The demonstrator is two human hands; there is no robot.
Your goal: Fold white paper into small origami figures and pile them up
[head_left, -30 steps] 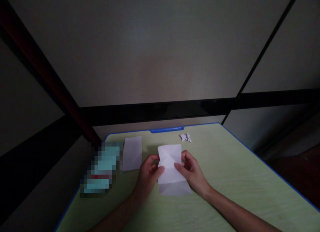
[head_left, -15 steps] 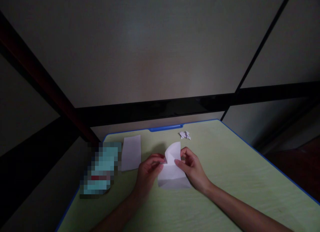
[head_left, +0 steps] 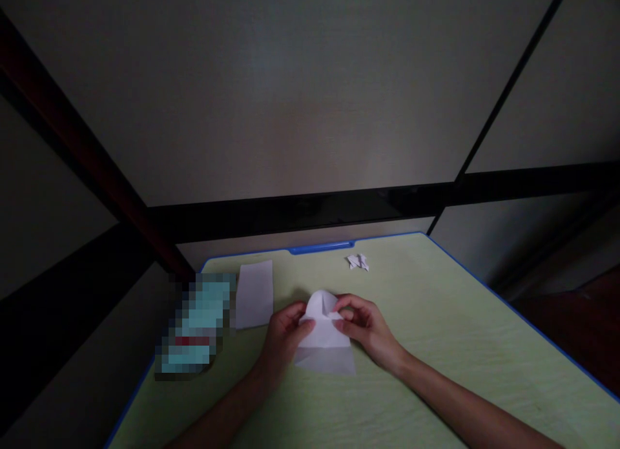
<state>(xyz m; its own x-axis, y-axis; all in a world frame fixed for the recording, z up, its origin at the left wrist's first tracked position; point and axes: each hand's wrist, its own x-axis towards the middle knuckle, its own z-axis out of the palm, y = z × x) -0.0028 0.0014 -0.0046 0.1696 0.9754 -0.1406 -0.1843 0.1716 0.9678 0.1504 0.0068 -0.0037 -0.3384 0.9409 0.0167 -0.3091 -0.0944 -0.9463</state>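
Between my two hands is a creased sheet of white paper (head_left: 325, 333), its top part bent inward into a rounded, raised fold. My left hand (head_left: 287, 329) pinches the left edge, thumb on the front and fingers behind. On the other side my right hand (head_left: 364, 321) grips the right edge near the fold, with its thumb pressed on the paper and the index finger curled at the folded flap. The lower part of the sheet hangs toward me, divided by a crosswise crease. Behind the paper, some fingertips are hidden.
A stack or sheet of white paper (head_left: 254, 294) lies left of my hands. Farther left is a blurred-out turquoise item (head_left: 203, 320). A small folded paper piece (head_left: 357, 262) rests near the back of the blue-edged table (head_left: 460, 345). Cabinet panels (head_left: 300, 100) stand behind.
The sheet has shifted slightly left and toward me. Its upright top flap has been bent down into a rounded fold, and my right index finger has moved onto it.
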